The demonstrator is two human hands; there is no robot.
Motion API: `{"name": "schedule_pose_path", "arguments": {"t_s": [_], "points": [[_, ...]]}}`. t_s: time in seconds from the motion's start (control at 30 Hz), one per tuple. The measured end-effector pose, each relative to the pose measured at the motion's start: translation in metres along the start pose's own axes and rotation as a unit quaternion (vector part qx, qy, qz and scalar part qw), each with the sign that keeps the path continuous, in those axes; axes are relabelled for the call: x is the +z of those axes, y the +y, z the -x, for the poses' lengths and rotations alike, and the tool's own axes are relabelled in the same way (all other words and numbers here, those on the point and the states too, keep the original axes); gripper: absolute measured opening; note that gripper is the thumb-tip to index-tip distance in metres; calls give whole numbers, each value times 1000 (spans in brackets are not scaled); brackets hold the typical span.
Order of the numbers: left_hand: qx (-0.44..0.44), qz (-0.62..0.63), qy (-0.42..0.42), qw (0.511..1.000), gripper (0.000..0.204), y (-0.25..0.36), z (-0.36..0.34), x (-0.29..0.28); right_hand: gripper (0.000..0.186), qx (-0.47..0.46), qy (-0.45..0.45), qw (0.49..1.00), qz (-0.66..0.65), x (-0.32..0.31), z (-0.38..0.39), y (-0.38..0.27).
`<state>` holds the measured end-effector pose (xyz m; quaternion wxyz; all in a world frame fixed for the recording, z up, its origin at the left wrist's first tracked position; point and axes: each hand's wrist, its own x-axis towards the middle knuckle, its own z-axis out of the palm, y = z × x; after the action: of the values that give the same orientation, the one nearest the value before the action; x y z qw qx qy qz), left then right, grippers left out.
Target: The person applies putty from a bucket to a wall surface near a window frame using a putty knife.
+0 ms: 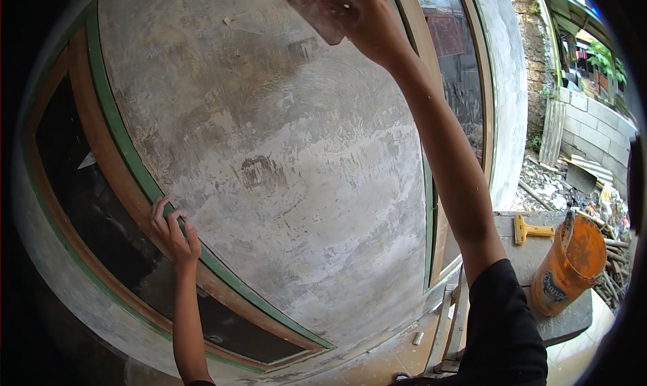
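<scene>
My right hand (373, 20) is raised high against the grey plastered wall (296, 184). It is closed on a reddish-brown flat sheet (318, 10) with pointed corners, which looks like sandpaper and lies against the wall; part of it is hidden under my fingers. Lower on the left, my left hand (176, 234) holds nothing. Its fingers are bent and apart, touching the green edge trim (214, 259) of a brown wooden window frame (108, 150). Pale, rough patches and darker smears mark the wall between my arms.
At my right stands a wooden bench (563, 327). On it are an orange bucket (566, 271) with a handle sticking out and a yellow scraper (532, 231). A second window (455, 55) borders the wall. Rubble (549, 187) and a block wall (593, 130) are beyond.
</scene>
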<state>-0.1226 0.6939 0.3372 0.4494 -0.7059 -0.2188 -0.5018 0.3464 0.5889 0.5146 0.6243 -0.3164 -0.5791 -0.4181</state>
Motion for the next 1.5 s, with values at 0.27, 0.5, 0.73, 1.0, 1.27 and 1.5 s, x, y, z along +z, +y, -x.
{"name": "schedule_pose_path", "arguments": {"t_s": [0.27, 0.5, 0.73, 1.0, 1.27, 1.5], "points": [[-17, 9, -6, 1000, 32, 10, -1, 2, 35, -69, -72, 992, 72, -70, 114, 39], [-28, 0, -2, 1000, 33, 9, 3, 2, 43, -116, -98, 985, 78, -60, 162, 22], [-21, -6, 5, 1000, 35, 8, 4, 4, 41, -162, -108, 977, 81, -39, 184, -15], [-9, 47, 30, 998, 32, 6, 4, 9, 49, -155, -107, 975, 118, -26, 198, -11], [-8, 42, 23, 999, 31, 4, 5, 8, 53, -158, -76, 978, 116, -3, 183, -22], [-12, 48, 18, 999, 33, 6, 4, 7, 46, -107, -180, 964, 166, 3, 192, -28]]}}
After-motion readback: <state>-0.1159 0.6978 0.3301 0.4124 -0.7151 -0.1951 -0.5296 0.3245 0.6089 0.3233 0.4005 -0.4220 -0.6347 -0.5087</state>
